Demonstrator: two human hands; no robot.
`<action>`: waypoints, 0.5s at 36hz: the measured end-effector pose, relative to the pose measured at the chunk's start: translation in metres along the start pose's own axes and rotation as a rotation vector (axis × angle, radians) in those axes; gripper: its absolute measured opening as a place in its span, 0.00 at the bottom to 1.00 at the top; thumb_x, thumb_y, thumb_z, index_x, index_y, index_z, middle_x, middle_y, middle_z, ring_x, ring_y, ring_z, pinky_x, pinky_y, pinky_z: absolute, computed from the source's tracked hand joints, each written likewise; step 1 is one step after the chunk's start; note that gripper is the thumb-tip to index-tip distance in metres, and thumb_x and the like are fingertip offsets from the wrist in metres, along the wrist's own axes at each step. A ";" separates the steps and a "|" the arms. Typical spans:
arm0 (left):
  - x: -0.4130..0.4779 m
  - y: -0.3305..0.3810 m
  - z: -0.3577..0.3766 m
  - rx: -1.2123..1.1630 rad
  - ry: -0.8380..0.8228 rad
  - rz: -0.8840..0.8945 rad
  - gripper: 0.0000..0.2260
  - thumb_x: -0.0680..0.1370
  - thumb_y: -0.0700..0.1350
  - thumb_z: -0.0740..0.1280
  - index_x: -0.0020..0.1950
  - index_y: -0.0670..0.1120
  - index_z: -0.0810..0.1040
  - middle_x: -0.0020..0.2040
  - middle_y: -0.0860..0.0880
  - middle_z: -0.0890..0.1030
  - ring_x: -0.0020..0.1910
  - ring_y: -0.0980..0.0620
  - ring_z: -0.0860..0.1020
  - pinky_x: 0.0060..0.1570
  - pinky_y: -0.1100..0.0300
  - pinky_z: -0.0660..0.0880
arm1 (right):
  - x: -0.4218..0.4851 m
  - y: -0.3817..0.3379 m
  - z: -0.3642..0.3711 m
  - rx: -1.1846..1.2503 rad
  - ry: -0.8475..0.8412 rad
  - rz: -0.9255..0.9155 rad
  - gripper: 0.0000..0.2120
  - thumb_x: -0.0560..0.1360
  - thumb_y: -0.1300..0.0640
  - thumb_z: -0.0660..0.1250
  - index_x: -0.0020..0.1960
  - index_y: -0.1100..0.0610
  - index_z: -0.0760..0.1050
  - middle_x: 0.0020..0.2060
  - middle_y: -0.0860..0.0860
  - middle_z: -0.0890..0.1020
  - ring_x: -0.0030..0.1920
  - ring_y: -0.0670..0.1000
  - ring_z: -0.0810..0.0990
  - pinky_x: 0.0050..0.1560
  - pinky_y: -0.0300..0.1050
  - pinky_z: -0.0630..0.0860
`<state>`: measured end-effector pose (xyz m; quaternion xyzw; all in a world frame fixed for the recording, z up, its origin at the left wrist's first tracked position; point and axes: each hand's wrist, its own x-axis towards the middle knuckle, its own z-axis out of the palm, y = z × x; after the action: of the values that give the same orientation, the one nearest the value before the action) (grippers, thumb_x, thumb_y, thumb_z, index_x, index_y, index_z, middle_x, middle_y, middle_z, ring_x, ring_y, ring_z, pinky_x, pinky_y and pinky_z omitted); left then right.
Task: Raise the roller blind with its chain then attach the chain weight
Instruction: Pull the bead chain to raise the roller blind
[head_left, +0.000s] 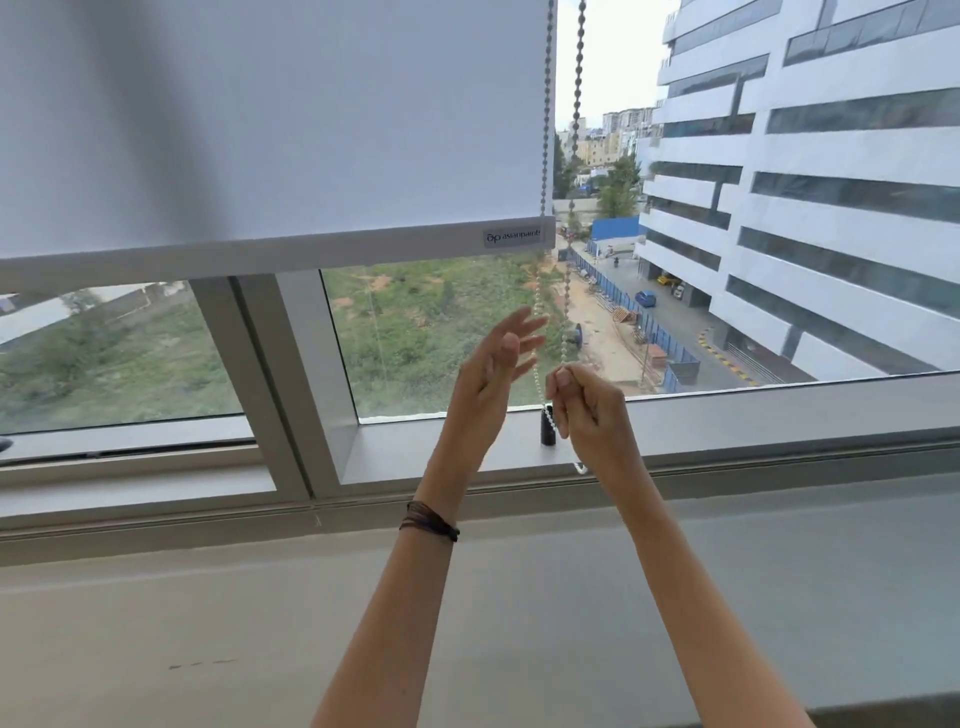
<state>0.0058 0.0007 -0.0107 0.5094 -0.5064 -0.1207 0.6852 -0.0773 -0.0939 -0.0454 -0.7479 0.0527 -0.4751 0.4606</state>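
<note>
Reaching up from the bottom of the frame, I have the right hand (587, 410) curled, pinching the right strand of the chain (577, 78); the left hand (493, 374) is released, fingers spread, just beside the left strand. The chain runs vertically from the hands to the top edge, right of centre. The chain weight (548, 427), a small dark cylinder, stands upright on the window sill (779, 415) between and just below the hands, nearer the right. Beyond, the pale roller blind (260, 130) covers the upper left.

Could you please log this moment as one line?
blind: partly raised | right hand: pinches chain | left hand: open | weight: on sill
</note>
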 end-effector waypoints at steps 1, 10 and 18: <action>0.008 0.014 0.003 -0.019 -0.010 0.030 0.24 0.77 0.51 0.53 0.69 0.40 0.66 0.62 0.46 0.76 0.58 0.58 0.77 0.59 0.61 0.74 | 0.000 -0.001 0.001 0.007 -0.004 0.003 0.16 0.81 0.64 0.53 0.36 0.55 0.67 0.22 0.44 0.68 0.22 0.43 0.64 0.24 0.37 0.61; 0.055 0.067 0.018 0.091 0.136 0.265 0.11 0.80 0.38 0.59 0.60 0.37 0.75 0.42 0.47 0.82 0.38 0.57 0.81 0.41 0.60 0.80 | -0.004 -0.007 0.010 0.010 -0.029 0.001 0.15 0.80 0.62 0.53 0.36 0.55 0.68 0.22 0.42 0.70 0.23 0.42 0.63 0.25 0.39 0.61; 0.053 0.063 0.019 0.129 0.255 0.296 0.07 0.80 0.37 0.61 0.47 0.39 0.78 0.32 0.49 0.81 0.27 0.55 0.77 0.31 0.60 0.79 | -0.008 -0.008 0.016 0.004 -0.023 -0.018 0.15 0.81 0.65 0.52 0.36 0.63 0.69 0.23 0.44 0.67 0.23 0.43 0.63 0.25 0.35 0.61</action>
<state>-0.0074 -0.0178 0.0710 0.4835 -0.4914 0.0792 0.7201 -0.0725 -0.0747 -0.0465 -0.7528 0.0399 -0.4706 0.4585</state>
